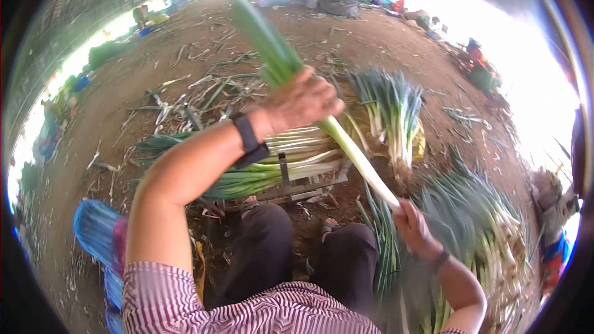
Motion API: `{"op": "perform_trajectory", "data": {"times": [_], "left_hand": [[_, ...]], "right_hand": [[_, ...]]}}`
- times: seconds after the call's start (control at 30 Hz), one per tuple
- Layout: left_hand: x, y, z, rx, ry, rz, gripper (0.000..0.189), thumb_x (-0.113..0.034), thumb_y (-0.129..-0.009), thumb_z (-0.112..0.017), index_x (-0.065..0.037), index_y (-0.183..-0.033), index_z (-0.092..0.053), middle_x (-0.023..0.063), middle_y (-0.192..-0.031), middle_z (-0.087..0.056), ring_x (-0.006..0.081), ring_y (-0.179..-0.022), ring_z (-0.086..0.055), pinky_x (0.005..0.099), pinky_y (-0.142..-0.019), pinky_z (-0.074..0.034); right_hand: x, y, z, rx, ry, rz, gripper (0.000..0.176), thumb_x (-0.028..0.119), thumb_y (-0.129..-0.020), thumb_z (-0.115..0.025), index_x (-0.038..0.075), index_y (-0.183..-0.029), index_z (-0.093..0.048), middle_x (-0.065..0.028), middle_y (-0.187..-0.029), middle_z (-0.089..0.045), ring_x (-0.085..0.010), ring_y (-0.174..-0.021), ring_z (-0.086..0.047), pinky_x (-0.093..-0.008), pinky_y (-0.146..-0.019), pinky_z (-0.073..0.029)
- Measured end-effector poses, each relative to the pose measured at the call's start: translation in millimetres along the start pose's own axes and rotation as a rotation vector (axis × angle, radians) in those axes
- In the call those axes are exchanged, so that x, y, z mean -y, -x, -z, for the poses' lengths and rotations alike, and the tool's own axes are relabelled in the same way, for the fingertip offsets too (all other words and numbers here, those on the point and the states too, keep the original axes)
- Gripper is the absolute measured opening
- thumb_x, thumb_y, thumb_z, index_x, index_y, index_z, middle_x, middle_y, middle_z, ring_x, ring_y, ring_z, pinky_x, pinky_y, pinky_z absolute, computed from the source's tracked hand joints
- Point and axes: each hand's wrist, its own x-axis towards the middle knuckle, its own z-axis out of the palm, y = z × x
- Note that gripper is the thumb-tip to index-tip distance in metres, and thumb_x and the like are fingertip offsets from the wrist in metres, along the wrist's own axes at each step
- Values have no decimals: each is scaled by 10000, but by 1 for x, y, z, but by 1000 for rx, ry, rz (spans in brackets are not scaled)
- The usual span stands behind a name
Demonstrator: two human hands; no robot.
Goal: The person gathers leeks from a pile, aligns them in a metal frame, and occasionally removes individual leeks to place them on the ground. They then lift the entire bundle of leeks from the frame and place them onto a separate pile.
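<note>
A long leek (356,148) slants across the middle of the view, its green leaves toward the top and its white end low on the right. My left hand (303,100), with a dark band on the wrist, is closed round the stalk where green turns pale. Lower down, my right hand (413,227) grips the white end; the fingertips are partly hidden. Beneath my left forearm, a row of leeks (303,164) lies on a low wooden rack (303,192) with a dark upright bar. The held leek passes above the right end of that row.
An upright bundle of leeks (396,111) stands beyond the rack on yellow material. To my right lies a big heap of leeks (476,222) with roots showing. Leaf scraps (216,89) litter the dirt floor. Blue plastic-wrapped bundles (99,235) sit at my left. People appear far off.
</note>
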Motion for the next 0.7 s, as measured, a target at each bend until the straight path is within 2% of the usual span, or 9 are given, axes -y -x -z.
{"op": "perform_trajectory", "data": {"times": [0.07, 0.13, 0.17, 0.23, 0.33, 0.43, 0.53, 0.63, 0.7], "left_hand": [[40, 45, 9, 144, -167, -44, 436, -97, -850, -592, -236, -1215, -397, -21, -955, -435, 143, -937, -469, 314, -861, -406], [64, 91, 9, 199, -283, 7, 455, -105, -893, -521, -228, -1309, -383, 13, -1030, -466, 154, -923, -478, 333, -823, -407], [74, 110, 10, 179, -259, 44, 438, -106, -876, -517, -219, -1290, -430, 20, -1026, -476, 167, -907, -484, 343, -804, -406], [72, 142, 14, 297, -240, 142, 407, -119, -848, -518, -201, -1245, -481, 35, -1006, -493, 184, -892, -492, 355, -784, -403], [54, 205, -22, 511, -184, 205, 353, -137, -841, -503, -198, -1188, -505, 12, -960, -494, 171, -897, -470, 343, -824, -387], [20, 260, -71, 585, -31, 251, 267, -120, -813, -529, -148, -1078, -543, 18, -843, -497, 185, -816, -494, 350, -716, -399], [-24, 296, -116, 674, 102, 303, 237, -197, -784, -603, -141, -1005, -539, 7, -797, -481, 174, -807, -500, 333, -705, -388], [-60, 300, -134, 739, 258, 341, 350, -323, -711, -700, -144, -959, -531, 0, -782, -477, 166, -802, -504, 324, -712, -376], [-75, 296, -138, 815, 320, 351, 389, -335, -684, -726, -152, -977, -547, -6, -800, -501, 171, -825, -514, 327, -745, -383]], "right_hand": [[-22, -71, -24, -44, -21, 82, 366, 65, -847, -612, 34, -1195, -501, -153, -906, -605, -273, -807, -620, -351, -712, -496], [-24, -142, -52, -70, -64, 141, 357, 94, -848, -621, 54, -1191, -530, -152, -988, -619, -309, -893, -620, -362, -770, -498], [-21, -173, -69, -88, -108, 177, 346, 107, -848, -625, 60, -1182, -549, -150, -1019, -620, -324, -923, -612, -369, -791, -496], [-20, -226, -104, -112, -96, 239, 315, 119, -842, -629, 66, -1149, -582, -153, -1011, -619, -340, -933, -605, -397, -802, -489], [-51, -284, -162, 15, 67, 208, 311, 176, -846, -623, 114, -1150, -597, -148, -998, -616, -359, -965, -577, -443, -823, -463], [-69, -311, -199, 173, 220, 97, 286, 256, -857, -608, 158, -1126, -611, -124, -1019, -616, -322, -1032, -558, -450, -878, -420], [-102, -323, -227, 225, 340, 39, 224, 267, -864, -591, 183, -1070, -621, -106, -1023, -615, -299, -1051, -554, -446, -897, -412], [-137, -324, -238, 312, 431, 63, 252, 289, -859, -571, 175, -1080, -608, -107, -1018, -615, -310, -1030, -561, -445, -860, -427], [-153, -324, -246, 345, 353, -22, 196, 262, -870, -563, 178, -1041, -608, -101, -1038, -610, -300, -1049, -557, -458, -903, -405]]}}
